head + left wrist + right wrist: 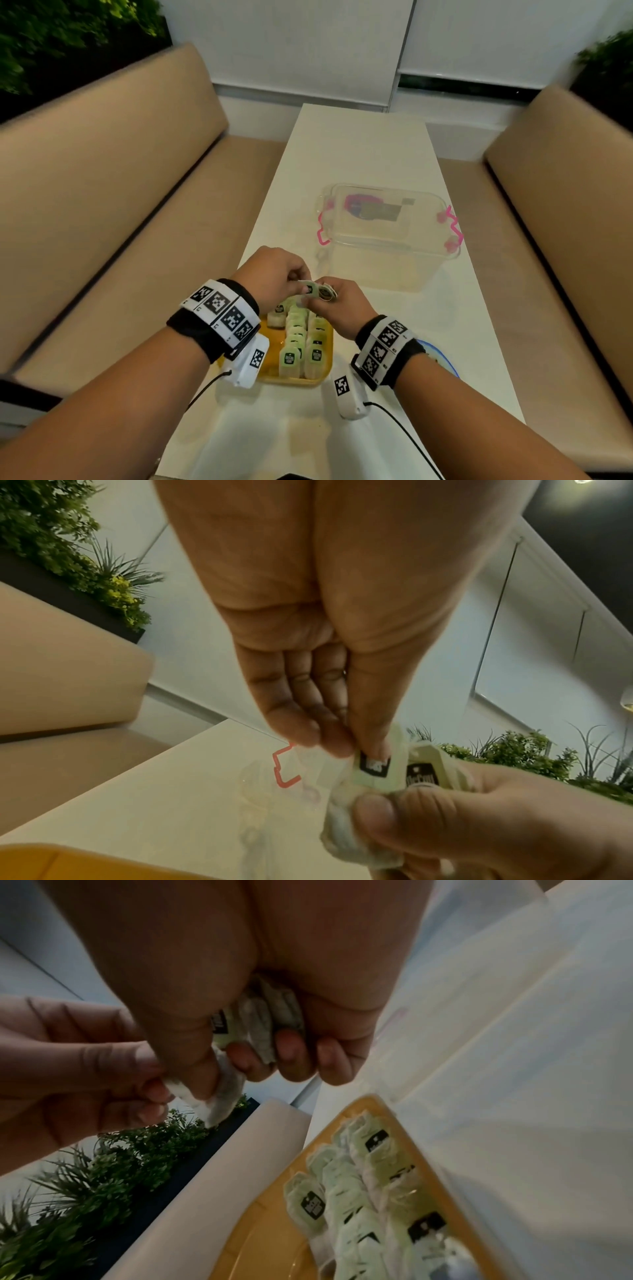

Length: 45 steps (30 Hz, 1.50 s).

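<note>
Above the far end of a yellow tray [327, 371], both hands meet over small pale-green tea bags with black labels. My left hand [277, 277] pinches one tea bag [308, 287] between thumb and fingertips; the left wrist view shows that tea bag [375, 767] close up. My right hand [342, 305] grips a small bunch of tea bags [270, 1020] in its curled fingers, one tag [327, 292] sticking out at the top. Several more tea bags [301, 346] stand in rows in the tray [346, 1112].
A clear plastic box [387, 236] with pink clip handles stands open on the white table [359, 144] beyond the hands. A blue-rimmed lid [442, 356] lies under my right wrist. Beige bench seats [102, 192] flank the table on both sides.
</note>
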{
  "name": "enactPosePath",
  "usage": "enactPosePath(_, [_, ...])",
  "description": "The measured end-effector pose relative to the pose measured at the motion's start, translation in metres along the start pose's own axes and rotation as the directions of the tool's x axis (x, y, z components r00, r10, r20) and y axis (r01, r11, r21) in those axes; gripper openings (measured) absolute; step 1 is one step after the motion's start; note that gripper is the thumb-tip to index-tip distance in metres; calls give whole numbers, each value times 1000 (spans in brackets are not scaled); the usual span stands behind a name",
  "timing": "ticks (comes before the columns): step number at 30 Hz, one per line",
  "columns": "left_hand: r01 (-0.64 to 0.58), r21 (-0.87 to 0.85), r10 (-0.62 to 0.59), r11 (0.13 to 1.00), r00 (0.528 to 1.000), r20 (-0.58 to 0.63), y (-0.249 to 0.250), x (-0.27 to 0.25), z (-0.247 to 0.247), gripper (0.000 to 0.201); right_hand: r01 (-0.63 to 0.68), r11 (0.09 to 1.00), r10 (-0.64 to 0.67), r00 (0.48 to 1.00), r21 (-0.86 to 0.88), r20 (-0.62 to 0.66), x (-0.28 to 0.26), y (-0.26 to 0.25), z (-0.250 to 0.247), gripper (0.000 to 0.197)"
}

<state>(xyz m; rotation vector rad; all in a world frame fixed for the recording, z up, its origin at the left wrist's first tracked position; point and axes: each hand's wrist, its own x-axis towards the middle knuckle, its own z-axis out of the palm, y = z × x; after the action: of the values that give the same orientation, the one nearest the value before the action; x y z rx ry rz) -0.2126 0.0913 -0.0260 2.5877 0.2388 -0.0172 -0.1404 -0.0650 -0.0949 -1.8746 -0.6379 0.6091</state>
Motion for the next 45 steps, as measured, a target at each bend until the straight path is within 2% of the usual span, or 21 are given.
enactPosePath(3, [43,37,-44,998,999,23,-18,-1,-1,4,-9,996,8,1000,-90,-11,4,1,7,3])
enactPosePath(4, [67,66,-70,996,997,41,-26,-1,1,7,-27,994,25,999,-103,-25,4,1,8,9])
enactPosePath(6, [127,142,-143,982,984,108,-40,-1,6,8,-119,992,118,992,-38,-41,5,4,10,16])
enactPosePath(9, [187,273,-255,944,937,240,-58,2,22,7,-243,961,245,969,131,-4,3,6,12,20])
enactPosePath(11, [199,319,-300,926,904,306,-66,6,34,12,-250,955,251,968,161,17,1,6,14,23])
enactPosePath(13, [197,354,-318,914,890,327,-69,11,43,17,-237,960,235,971,149,30,-1,7,17,23])
enactPosePath(15, [178,391,-314,903,895,316,-68,16,49,18,-216,972,216,976,87,12,-2,9,17,22])
enactPosePath(18, [158,429,-298,889,912,281,-67,23,56,16,-136,989,134,990,-51,-39,-3,15,16,4])
enactPosePath(19, [157,436,-291,886,920,262,-67,26,58,15,-117,991,113,992,-65,-61,-3,17,15,9])
enactPosePath(23, [159,463,-291,872,929,229,-65,31,59,9,-96,995,96,988,6,-121,-8,19,14,11])
enactPosePath(26, [141,460,-278,877,928,247,-64,31,55,15,-97,994,103,983,45,-152,-9,21,11,14])
enactPosePath(28, [103,392,-207,914,950,234,-61,28,47,18,-101,993,110,980,61,-166,-10,22,10,17])
enactPosePath(31, [-11,103,-7,995,985,173,-48,17,33,18,-91,994,101,978,62,-182,-9,23,10,15])
enactPosePath(33, [-62,-61,70,996,987,142,-38,10,26,23,-91,993,105,976,80,-191,-8,21,13,14])
enactPosePath(34, [-74,-91,86,993,986,142,-35,8,25,24,-89,992,106,975,94,-193,-8,20,15,14])
enactPosePath(38, [-82,21,79,996,989,122,-35,8,28,16,-59,987,85,980,150,-179,-8,15,23,22])
enactPosePath(41, [-71,37,69,997,997,44,-39,6,27,11,-49,993,68,982,107,-179,-7,13,24,24])
enactPosePath(45, [-41,64,38,997,998,43,-46,4,23,11,-68,996,78,976,59,-201,-5,18,27,25])
